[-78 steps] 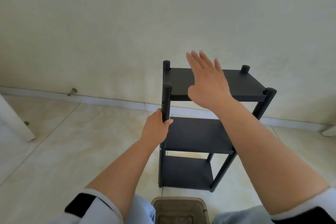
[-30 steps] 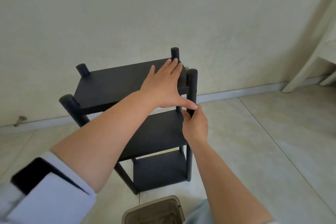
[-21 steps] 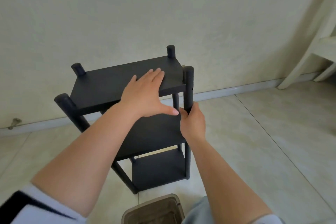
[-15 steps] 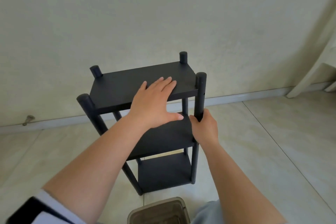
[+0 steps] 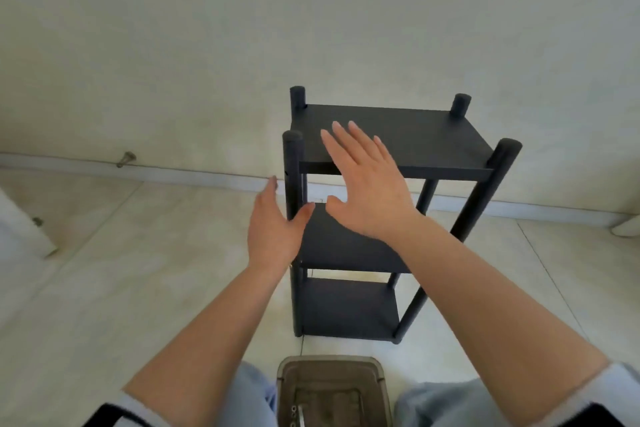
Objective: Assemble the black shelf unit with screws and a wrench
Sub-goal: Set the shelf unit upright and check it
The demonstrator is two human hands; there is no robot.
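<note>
The black shelf unit (image 5: 433,135) stands upright on the tiled floor against the wall, with three shelves and four round posts. My left hand (image 5: 273,236) is open at the front left post (image 5: 292,163); the post runs between thumb and fingers, and the thumb tip touches it. My right hand (image 5: 367,191) is spread flat with fingers apart over the front left part of the top shelf, covering its front edge. I cannot tell whether it touches the shelf. Neither hand holds a wrench or screws.
A translucent brown plastic box (image 5: 329,362) sits on the floor between my knees, with small metal parts (image 5: 294,414) inside. A white furniture leg (image 5: 24,232) stands at the far left. A small metal door stop (image 5: 126,159) sticks out of the baseboard.
Half a second ago my left hand lay flat on the top shelf and my right hand gripped a front post. Now the left is open at the front left post and the right is spread over the top.
</note>
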